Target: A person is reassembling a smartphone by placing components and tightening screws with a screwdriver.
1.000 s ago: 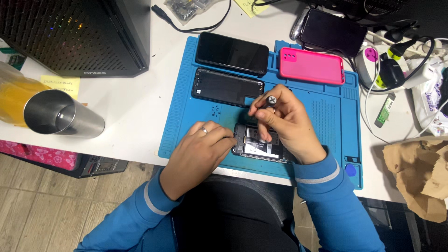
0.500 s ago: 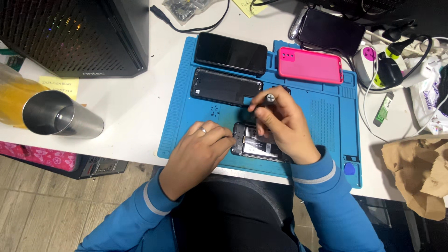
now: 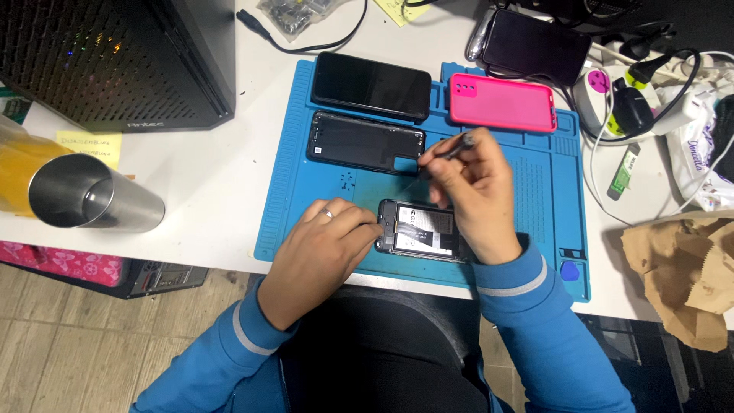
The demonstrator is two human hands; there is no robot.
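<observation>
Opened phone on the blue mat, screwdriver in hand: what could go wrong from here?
1. The right hand holds the screwdriver over the opened phone; a slip might gouge its exposed insides.
2. Tiny screws lie loose on the mat near the left hand and might get knocked away.

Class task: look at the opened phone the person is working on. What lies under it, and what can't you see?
The opened phone lies on the blue mat. The right hand covers its right end; the table beneath is hidden.
</observation>
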